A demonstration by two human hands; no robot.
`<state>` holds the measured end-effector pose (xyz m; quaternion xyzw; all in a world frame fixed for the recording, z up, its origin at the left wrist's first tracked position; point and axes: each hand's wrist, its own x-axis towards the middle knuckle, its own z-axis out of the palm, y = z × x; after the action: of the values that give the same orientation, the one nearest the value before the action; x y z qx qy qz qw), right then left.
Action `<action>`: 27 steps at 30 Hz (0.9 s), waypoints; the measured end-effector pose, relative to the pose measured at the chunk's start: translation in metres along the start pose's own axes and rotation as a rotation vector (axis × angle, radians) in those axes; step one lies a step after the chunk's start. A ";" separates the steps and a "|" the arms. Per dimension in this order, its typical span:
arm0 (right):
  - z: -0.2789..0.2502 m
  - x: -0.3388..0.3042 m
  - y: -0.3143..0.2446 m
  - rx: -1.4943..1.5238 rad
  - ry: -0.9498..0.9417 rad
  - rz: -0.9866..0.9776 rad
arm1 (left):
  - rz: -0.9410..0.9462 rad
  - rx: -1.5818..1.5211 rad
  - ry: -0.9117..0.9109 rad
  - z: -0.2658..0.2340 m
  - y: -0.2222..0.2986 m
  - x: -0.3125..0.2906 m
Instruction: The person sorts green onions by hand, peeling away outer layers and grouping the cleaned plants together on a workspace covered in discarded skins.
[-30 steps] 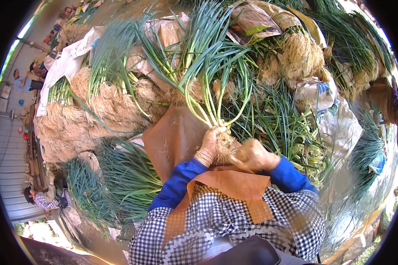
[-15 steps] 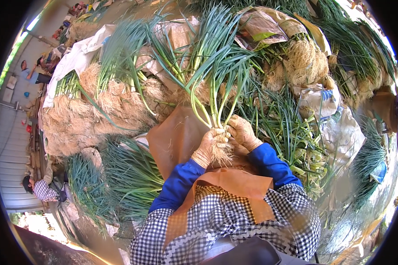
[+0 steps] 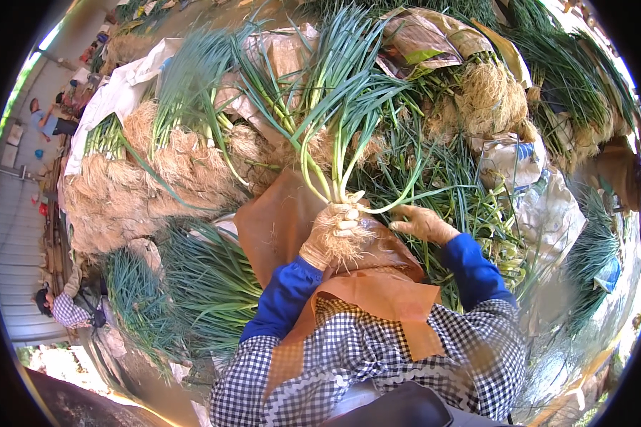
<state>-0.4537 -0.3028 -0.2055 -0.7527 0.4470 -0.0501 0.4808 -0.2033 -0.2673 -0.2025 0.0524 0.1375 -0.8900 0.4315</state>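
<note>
My left hand (image 3: 329, 231) is closed round the white base of a bunch of green onions (image 3: 335, 160). Their pale, stringy roots (image 3: 343, 242) hang out below the fingers, and the long green tops fan away from me. One outer stalk (image 3: 377, 211) bends off sideways to the right of the bunch. At that bend is my right hand (image 3: 424, 224), with thumb and forefinger on the stalk; the exact pinch is partly hidden. Both hands look to be in tan gloves, below blue sleeves.
Rooted green onions (image 3: 185, 156) lie in a big heap at the left, beside a white sack (image 3: 124, 85). Green tops (image 3: 206, 292) spread near my left elbow. Stripped leaves (image 3: 495, 249) pile up at the right by a pale plastic sack (image 3: 548, 213). Another person (image 3: 68, 306) is at the far left.
My right hand has moved right, away from the left hand, and one stalk now bends out that way. My left hand keeps its hold on the bunch, a little farther left.
</note>
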 end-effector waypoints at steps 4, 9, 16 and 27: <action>0.030 0.043 -0.037 0.179 0.433 -0.493 | 0.025 0.193 -0.007 -0.004 0.003 -0.008; 0.016 0.079 -0.096 -0.380 0.557 -0.645 | 0.108 0.519 0.352 0.007 -0.015 -0.006; 0.020 0.083 -0.059 0.255 0.692 -0.260 | 0.322 0.407 0.289 -0.016 0.004 -0.009; 0.054 0.080 -0.042 0.146 0.057 -0.081 | 0.243 0.483 0.238 -0.016 0.016 -0.019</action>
<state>-0.3526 -0.3182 -0.2304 -0.7313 0.4249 -0.1232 0.5192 -0.1790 -0.2579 -0.2174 0.2738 -0.0361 -0.8265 0.4906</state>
